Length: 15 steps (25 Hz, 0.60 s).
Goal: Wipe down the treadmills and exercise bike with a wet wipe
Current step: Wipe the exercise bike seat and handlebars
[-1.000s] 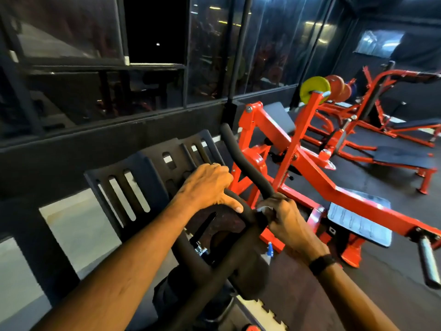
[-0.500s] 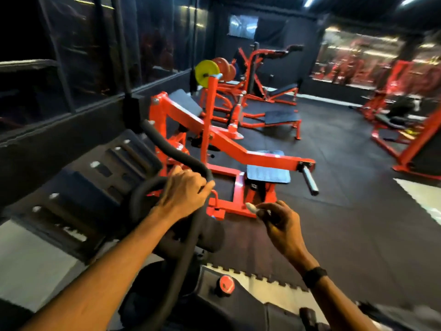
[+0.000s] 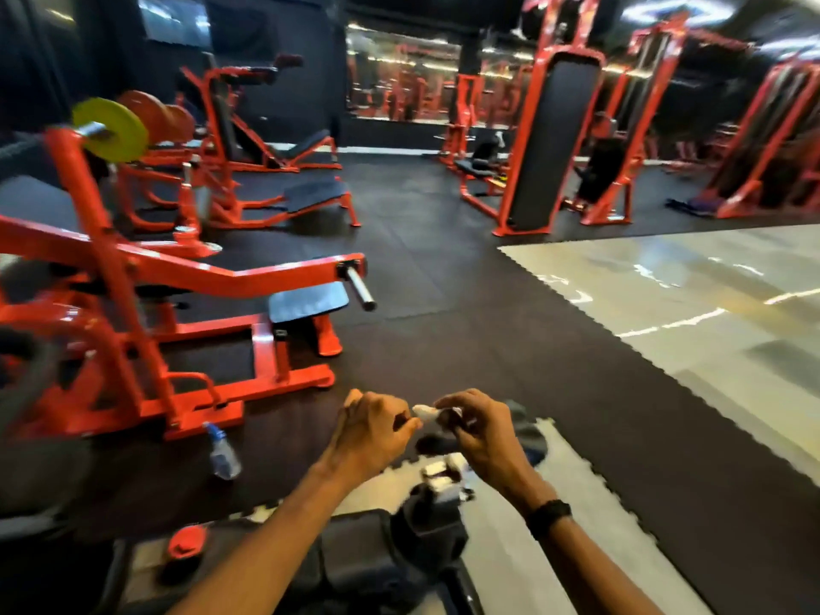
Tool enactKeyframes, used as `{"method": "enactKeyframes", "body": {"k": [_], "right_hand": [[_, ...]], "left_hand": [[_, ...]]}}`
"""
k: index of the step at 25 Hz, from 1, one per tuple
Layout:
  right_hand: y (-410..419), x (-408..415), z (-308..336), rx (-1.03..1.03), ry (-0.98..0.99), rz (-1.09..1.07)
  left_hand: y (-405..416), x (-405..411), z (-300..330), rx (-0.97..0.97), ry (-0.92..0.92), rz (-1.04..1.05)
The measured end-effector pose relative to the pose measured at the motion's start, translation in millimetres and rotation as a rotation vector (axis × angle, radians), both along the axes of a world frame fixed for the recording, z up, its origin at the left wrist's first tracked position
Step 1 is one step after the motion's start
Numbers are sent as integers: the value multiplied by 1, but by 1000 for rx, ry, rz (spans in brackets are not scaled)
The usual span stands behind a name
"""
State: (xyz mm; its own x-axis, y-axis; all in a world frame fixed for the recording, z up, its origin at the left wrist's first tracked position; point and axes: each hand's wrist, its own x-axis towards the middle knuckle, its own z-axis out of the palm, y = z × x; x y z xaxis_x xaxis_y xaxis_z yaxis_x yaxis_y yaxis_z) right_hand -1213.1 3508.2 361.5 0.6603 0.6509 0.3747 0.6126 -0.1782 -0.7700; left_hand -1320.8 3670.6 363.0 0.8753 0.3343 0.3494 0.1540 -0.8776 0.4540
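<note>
- Fingertips of both hands pinch one small white wet wipe (image 3: pixel 425 413) between them — left hand (image 3: pixel 370 432) on its left end, right hand (image 3: pixel 477 430) on its right, fingers curled, held in the air above the bike.
- Count: two hands, one wipe, one black wristband (image 3: pixel 549 517) on the right wrist, one water bottle (image 3: pixel 223 453) lying on the floor.
- Floor: black rubber mat (image 3: pixel 443 281), pale glossy section (image 3: pixel 687 295) to the right; orange weight machines (image 3: pixel 146 277) all round, mirrored wall at the back.
- Exercise bike (image 3: pixel 368 565) is cut off at the bottom edge, dark and blurred — parts hard to make out.
</note>
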Motion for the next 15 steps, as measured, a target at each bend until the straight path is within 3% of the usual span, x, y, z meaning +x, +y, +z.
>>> {"method": "enactKeyframes", "body": {"k": [4, 8, 15], "right_hand": [[-123, 84, -8, -37, -45, -141], [-190, 141, -21, -96, -34, -214], [-150, 214, -41, -165, 4, -50]], "left_hand": [[-94, 71, -45, -149, 62, 20], [-132, 111, -77, -189, 113, 165], [-101, 152, -107, -129, 308, 508]]}}
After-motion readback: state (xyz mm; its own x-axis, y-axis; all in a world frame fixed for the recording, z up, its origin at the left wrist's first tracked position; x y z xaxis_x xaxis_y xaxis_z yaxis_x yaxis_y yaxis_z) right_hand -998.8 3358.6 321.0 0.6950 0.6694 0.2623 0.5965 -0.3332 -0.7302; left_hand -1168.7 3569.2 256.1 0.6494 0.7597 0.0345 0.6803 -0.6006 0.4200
